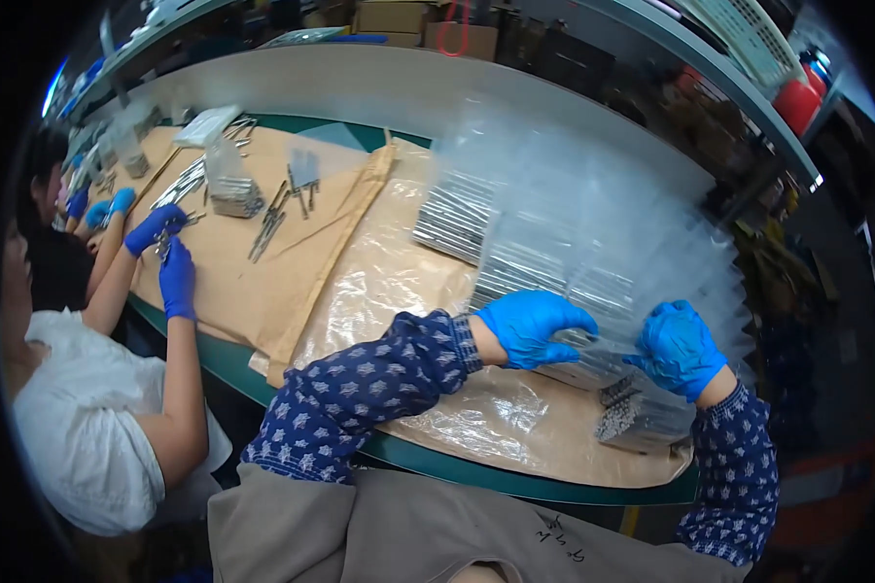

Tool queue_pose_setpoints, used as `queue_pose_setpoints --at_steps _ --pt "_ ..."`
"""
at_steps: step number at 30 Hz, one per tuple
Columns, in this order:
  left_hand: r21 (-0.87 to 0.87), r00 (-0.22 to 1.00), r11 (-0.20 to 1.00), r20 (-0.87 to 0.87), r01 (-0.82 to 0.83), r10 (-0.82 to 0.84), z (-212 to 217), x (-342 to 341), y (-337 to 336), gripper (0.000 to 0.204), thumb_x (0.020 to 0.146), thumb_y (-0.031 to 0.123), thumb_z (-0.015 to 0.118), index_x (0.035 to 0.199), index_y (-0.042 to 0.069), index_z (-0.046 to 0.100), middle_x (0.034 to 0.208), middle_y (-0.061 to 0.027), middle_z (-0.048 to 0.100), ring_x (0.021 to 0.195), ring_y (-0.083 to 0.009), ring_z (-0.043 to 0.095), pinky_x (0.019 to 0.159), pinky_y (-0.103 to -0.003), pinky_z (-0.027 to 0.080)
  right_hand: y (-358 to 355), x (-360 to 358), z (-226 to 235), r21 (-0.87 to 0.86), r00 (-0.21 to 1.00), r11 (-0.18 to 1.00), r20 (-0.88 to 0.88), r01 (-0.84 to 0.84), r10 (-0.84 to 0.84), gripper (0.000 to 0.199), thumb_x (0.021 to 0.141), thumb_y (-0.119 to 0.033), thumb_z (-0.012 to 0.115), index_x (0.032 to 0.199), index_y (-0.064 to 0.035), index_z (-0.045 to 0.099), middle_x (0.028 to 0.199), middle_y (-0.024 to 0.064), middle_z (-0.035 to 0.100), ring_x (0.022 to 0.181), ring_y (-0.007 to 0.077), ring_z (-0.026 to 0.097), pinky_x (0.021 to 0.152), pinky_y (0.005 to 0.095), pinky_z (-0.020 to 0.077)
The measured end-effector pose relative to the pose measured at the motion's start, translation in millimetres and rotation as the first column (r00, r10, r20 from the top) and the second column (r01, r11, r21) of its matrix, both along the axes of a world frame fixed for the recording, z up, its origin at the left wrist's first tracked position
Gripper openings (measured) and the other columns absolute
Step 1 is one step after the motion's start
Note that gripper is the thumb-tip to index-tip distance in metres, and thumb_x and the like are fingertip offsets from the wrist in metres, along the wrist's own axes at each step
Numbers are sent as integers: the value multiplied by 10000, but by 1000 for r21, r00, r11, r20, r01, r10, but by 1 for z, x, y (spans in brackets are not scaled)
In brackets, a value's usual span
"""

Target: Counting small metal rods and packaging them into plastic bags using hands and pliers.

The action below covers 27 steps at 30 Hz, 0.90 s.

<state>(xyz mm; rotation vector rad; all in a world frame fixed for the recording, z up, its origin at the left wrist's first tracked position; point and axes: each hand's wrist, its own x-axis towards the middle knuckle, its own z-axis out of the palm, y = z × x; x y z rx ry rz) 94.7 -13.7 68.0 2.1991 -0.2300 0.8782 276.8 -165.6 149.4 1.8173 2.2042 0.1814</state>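
Observation:
Both of my hands wear blue gloves. My left hand [533, 328] hovers over the near edge of the clear bags filled with metal rods, its thumb and fingers curved but apart. My right hand [682, 352] is closed, its fingers pinching the upper part of a clear plastic bag [656, 426]. This bag lies at the table's front right, with the ends of several thin metal rods showing in it. Beyond my hands, rod-filled bags [454, 216] lie in rows, their loose plastic tops fanned out to the far right. My right fingertips are partly hidden.
Brown paper and clear film [369, 291] cover the green table [408, 457]. To the left, a co-worker's purple-gloved hands [170, 253] handle small metal parts near loose rods [267, 228] and a filled bag [233, 189]. A pale low wall [360, 83] bounds the back.

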Motion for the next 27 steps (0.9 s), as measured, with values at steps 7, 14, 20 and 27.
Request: queue_pose_setpoints --at_steps 7,14,20,27 --pt "120 981 982 -111 -146 160 13 7 8 136 797 217 607 879 121 658 731 -134 616 669 -310 595 602 -378 480 11 -5 20 26 991 994 86 -102 99 220 605 -248 708 534 -109 553 618 59 526 738 253 515 873 421 362" --pt "77 981 984 -101 -160 167 -3 17 12 144 779 220 588 870 142 669 796 -115 635 737 -307 603 656 -392 484 15 9 -3 87 997 993 22 -81 80 232 610 -270 690 532 -83 577 583 74 525 750 259 522 938 453 340" --pt "92 964 965 -86 -245 253 10 29 11 129 761 184 583 830 131 678 818 -103 643 772 -296 610 689 -400 486 9 18 1 162 998 986 31 -51 46 239 542 -248 737 539 -75 572 581 83 530 735 269 514 902 441 364" --pt "-22 937 991 -327 -134 119 7 17 18 538 742 120 607 1246 149 420 1001 -140 589 920 -322 570 815 -395 458 6 7 11 127 955 987 -291 102 -61 228 494 -141 755 626 -76 580 711 96 571 841 306 528 841 432 386"
